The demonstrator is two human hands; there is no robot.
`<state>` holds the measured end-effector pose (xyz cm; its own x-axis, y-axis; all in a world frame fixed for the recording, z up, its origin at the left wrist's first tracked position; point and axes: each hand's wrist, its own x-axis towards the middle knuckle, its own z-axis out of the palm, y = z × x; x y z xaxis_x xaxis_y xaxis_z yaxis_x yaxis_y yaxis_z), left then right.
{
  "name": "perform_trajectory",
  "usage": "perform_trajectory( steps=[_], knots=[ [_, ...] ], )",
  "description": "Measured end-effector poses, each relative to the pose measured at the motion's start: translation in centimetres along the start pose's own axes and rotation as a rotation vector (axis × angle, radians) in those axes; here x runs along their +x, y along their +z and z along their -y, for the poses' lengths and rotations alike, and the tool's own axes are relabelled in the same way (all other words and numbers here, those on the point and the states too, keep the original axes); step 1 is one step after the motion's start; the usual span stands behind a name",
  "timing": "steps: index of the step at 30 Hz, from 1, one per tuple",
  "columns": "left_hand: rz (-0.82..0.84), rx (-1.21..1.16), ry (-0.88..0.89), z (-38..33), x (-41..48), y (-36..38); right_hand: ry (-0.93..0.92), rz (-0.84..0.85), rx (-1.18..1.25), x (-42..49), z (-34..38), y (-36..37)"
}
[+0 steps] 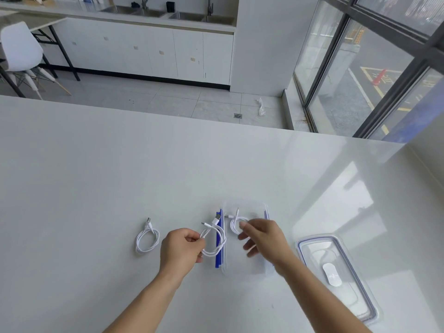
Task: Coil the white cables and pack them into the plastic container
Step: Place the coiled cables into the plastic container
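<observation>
Packing underway: right hand [260,233] lowers one coiled white cable [236,224] into the clear plastic container [245,270]; left hand [180,248] pinches the next white coil [215,241], probably due in beside it.

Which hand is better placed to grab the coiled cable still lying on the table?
Left. The loose coil lies just outside the left hand, though its fingers hold another coil. The right hand is over the container, farther away.
</observation>
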<state>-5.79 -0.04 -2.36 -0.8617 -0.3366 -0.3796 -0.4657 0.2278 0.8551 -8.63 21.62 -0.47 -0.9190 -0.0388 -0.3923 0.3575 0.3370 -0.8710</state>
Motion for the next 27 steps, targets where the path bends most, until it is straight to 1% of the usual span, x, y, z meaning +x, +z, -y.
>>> perform_trajectory(
  steps=[1, 3, 7, 9, 13, 15, 17, 19, 22, 25, 27],
  knots=[
    [0.001, 0.006, 0.010, -0.2, -0.3, 0.6, 0.013, 0.011, 0.079, -1.0, -0.2, 0.6],
    [0.003, 0.026, 0.036, -0.6, -0.8, 1.8, 0.013, -0.015, 0.123, -2.6, -0.5, 1.4],
    [0.017, 0.078, 0.094, -1.0, -2.1, 3.8, 0.007, -0.088, 0.115, -4.0, -1.2, 1.5],
    [0.026, 0.101, 0.116, -1.1, -2.8, 4.5, 0.006, -0.110, 0.074, -4.1, -1.5, 1.0],
    [0.060, 0.068, 0.151, -1.2, -3.5, 5.1, 0.016, -0.134, 0.054, -3.9, -1.6, -0.2],
    [0.065, 0.115, 0.212, -0.9, -3.4, 5.1, 0.023, -0.142, 0.048, -3.5, -1.7, -1.1],
    [0.028, 0.184, 0.261, -0.4, -2.9, 4.8, 0.026, -0.152, 0.002, -3.1, -1.7, -2.0],
    [0.006, 0.276, 0.284, 0.2, -2.3, 4.6, 0.022, -0.147, -0.127, -2.5, -1.4, -2.8],
    [0.129, 0.406, 0.263, 0.4, -1.5, 4.5, 0.012, -0.093, -0.455, -1.2, -0.8, -2.8],
    [0.252, 0.415, 0.233, 0.4, -1.3, 4.6, -0.054, -0.039, -0.839, 0.1, -0.6, -1.5],
    [0.274, 0.393, 0.221, 0.6, -1.3, 4.7, -0.091, -0.039, -0.963, 0.9, -1.0, -0.6]
  ],
)
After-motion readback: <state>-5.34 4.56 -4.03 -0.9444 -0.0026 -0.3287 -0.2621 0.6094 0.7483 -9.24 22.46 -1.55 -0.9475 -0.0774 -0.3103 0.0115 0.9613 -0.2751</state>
